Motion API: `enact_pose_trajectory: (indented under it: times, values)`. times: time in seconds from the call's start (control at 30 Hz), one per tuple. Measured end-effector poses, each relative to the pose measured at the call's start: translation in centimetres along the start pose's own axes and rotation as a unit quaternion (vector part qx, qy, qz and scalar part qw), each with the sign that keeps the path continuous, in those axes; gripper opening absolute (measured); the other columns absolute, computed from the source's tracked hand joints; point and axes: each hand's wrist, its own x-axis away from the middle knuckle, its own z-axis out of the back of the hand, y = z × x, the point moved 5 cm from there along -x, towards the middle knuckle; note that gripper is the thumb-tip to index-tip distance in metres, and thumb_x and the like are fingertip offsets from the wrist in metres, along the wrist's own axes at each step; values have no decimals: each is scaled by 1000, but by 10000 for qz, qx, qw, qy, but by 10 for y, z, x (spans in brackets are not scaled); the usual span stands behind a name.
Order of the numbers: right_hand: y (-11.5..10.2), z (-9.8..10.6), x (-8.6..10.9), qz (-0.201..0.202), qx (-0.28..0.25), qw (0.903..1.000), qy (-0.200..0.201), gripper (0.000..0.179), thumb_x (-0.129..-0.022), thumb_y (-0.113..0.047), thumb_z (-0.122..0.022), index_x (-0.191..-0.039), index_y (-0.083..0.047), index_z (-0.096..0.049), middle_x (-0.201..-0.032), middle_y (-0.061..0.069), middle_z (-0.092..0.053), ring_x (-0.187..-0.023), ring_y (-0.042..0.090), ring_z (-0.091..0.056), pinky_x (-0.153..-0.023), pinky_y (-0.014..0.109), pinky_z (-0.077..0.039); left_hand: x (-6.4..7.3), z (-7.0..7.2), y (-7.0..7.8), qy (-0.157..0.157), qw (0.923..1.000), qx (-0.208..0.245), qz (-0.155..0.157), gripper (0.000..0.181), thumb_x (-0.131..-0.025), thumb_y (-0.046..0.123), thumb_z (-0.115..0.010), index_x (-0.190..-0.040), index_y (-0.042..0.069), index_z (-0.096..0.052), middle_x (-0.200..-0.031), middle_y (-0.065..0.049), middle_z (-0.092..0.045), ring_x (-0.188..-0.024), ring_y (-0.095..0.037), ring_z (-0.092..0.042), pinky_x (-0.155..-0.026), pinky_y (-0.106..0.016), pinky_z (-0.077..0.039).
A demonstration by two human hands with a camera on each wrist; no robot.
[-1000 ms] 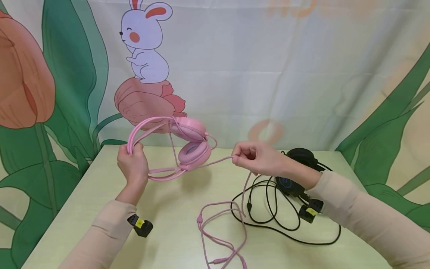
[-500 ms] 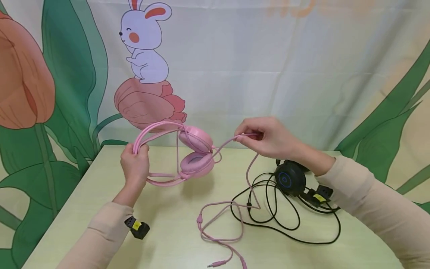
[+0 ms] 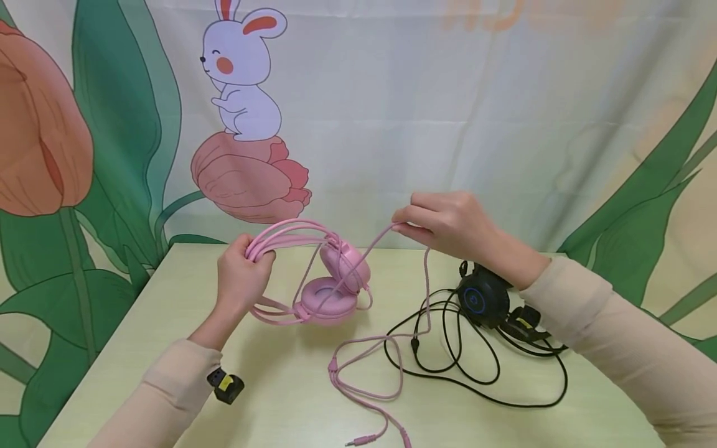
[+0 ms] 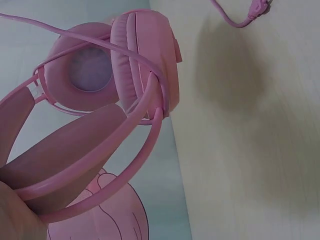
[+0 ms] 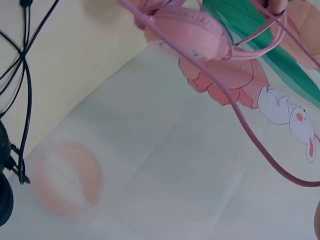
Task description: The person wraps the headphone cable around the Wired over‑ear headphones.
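My left hand [image 3: 243,274] grips the headband of a pair of pink headphones [image 3: 332,302], held up over the table with both ear cups pointing right. My right hand [image 3: 456,224], raised to the right of them, pinches the headphones' pink cable [image 3: 428,286] between thumb and fingers. From that pinch, one stretch of cable slants down across the ear cups, and another drops to the table. Close up in the left wrist view, the cable passes across the near ear cup [image 4: 150,55] where the headband joins it. The right wrist view catches only the edge of my right hand.
Black headphones [image 3: 483,298] lie at the right, partly behind my right forearm. Their looped black cable [image 3: 521,406] overlaps the loose pink cable; a pink plug [image 3: 364,440] lies near the front. A curtain [image 3: 381,124] with a printed rabbit hangs behind the table [image 3: 280,398].
The pink headphones have come lower and slightly right, tilting in my left hand. My right hand has risen and moved right with the cable, whose stretch now crosses the ear cups.
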Motion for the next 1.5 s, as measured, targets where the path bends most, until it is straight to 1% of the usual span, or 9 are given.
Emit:
enact_pose_trajectory:
  times: [0.17, 0.33, 0.53, 0.7, 0.9, 1.07, 1.2, 1.33, 1.5]
  values:
    - [12, 2, 4, -214, 415, 9989, 49, 26, -90, -31, -57, -74, -10, -62, -58, -3, -48, -40, 8, -39, -36, 21, -26, 0, 3, 4, -204, 9997, -13, -137, 8, -82, 13, -55, -84, 6, -52, -63, -6, -44, -53, -17, -41, -41, -23, -30]
    - [19, 4, 4, -387, 614, 9973, 139, 31, -89, -34, -56, -70, -10, -58, -57, -2, -44, -40, 9, -38, -36, 22, -22, 2, 4, 14, -392, 9983, 25, -440, 6, -80, 8, -56, -82, 5, -51, -61, -5, -43, -51, -15, -40, -41, -22, -30]
    - [25, 2, 6, -510, 758, 9957, 134, 31, -89, -35, -56, -70, -11, -57, -57, -2, -41, -40, 10, -34, -38, 22, -18, 8, 1, 19, -905, 9935, 259, -647, 6, -80, 5, -55, -83, 5, -51, -62, -6, -44, -51, -16, -42, -42, -23, -34]
    - [29, -1, 10, -549, 884, 9946, 37, 29, -90, -34, -55, -73, -10, -56, -59, -1, -41, -41, 11, -35, -38, 23, -19, 14, 0, 20, -1267, 9877, 559, -722, 7, -80, 2, -54, -84, 7, -51, -62, -5, -41, -53, -15, -40, -44, -23, -33]
    - [33, -5, 15, -621, 942, 9936, -102, 24, -91, -29, -56, -77, -10, -57, -62, 0, -41, -44, 12, -33, -38, 24, -19, 21, 0, 26, -1558, 9781, 888, -1059, 8, -78, 0, -54, -84, 4, -51, -62, -4, -39, -52, -12, -37, -43, -22, -30]
    - [39, -8, 18, -674, 934, 9926, -381, 12, -90, -19, -58, -85, -7, -59, -68, 3, -45, -50, 15, -37, -41, 25, -29, 24, 0, 27, -1633, 9734, 994, -1262, 11, -77, -1, -57, -86, 3, -52, -64, -4, -40, -54, -12, -38, -45, -22, -32]
    - [45, -8, 19, -796, 828, 9924, -447, 9, -87, -14, -61, -86, -5, -59, -70, 5, -46, -54, 17, -39, -46, 26, -34, 26, 0, 24, -1854, 9689, 1094, -1222, 15, -77, -5, -58, -87, 5, -51, -66, -4, -41, -56, -13, -39, -46, -23, -34]
    - [47, -11, 20, -763, 879, 9924, -408, 9, -85, -13, -63, -84, -6, -58, -69, 5, -45, -53, 16, -38, -45, 26, -32, 29, -2, 22, -2163, 9585, 1469, -1133, 16, -77, -8, -54, -86, 3, -50, -64, -3, -40, -54, -11, -38, -45, -23, -33]
    - [50, -18, 23, -891, 1048, 9891, -518, 10, -85, -15, -63, -82, -8, -57, -68, 4, -45, -52, 16, -39, -42, 26, -32, 34, -6, 26, -2477, 9315, 2332, -1287, 16, -75, -12, -47, -81, 2, -47, -56, 2, -38, -47, -6, -34, -38, -23, -27]
